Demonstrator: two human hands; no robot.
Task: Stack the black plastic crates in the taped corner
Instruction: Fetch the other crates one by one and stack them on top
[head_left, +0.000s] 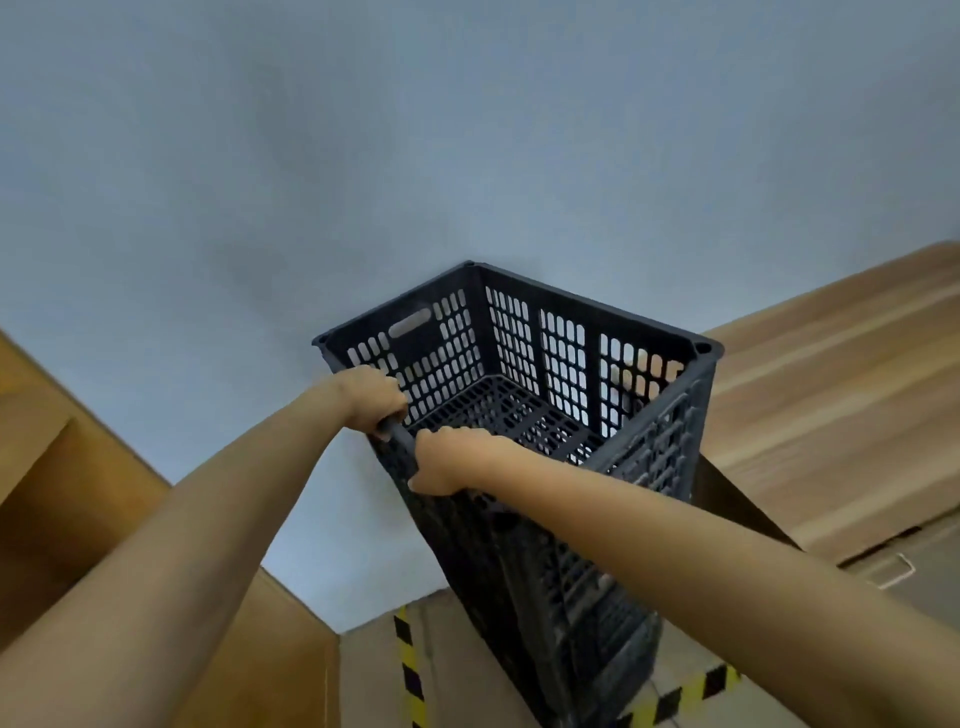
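Both hands grip the near rim of the top crate (524, 374): left hand (371, 397), right hand (449, 460). The stack (545, 571) stands inside striped floor tape (410, 670), against the wall (363, 156).

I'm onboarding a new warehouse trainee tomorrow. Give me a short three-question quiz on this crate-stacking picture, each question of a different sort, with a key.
1. True or false: both bare hands grip the near rim of the top black perforated plastic crate.
2. Multiple choice: the yellow-and-black striped floor tape lies (A) at the base of the crate stack, (B) on the pale blue wall, (C) round the top crate.
3. Fill in: the top crate holds ____.

Key: 1 true: the left hand and right hand sit side by side on that rim. 2 A. 3 nothing.
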